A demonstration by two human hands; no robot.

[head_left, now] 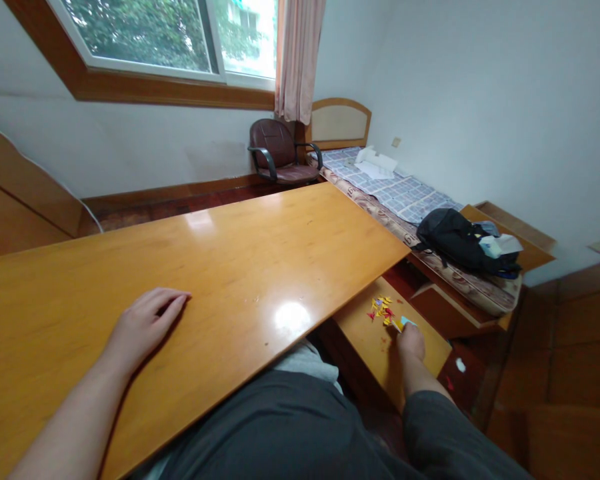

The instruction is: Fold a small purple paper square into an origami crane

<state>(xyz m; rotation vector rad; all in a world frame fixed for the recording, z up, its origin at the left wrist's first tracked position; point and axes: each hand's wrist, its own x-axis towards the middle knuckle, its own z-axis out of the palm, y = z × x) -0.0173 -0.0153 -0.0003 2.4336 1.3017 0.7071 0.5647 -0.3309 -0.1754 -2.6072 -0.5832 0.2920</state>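
My left hand (153,320) rests palm down on the large wooden table (220,267), its fingers loosely extended and nothing under them that I can see. Lower down on the right, my right hand (411,341) is closed at a lower wooden surface (433,350). Yellow paper (397,325) and light blue paper (407,321) stick out by its fingertips; its grip is partly hidden. Just beyond the fingers lies a small pile of yellow and red paper pieces (380,310), which look folded. A few red scraps (383,343) are scattered close by.
A bed (405,193) stands along the right wall, bearing a black backpack (450,240) and white papers (377,163). A brown armchair (280,150) is in the far corner. An open drawer (453,303) juts out below the bed. White litter (461,365) lies on the floor.
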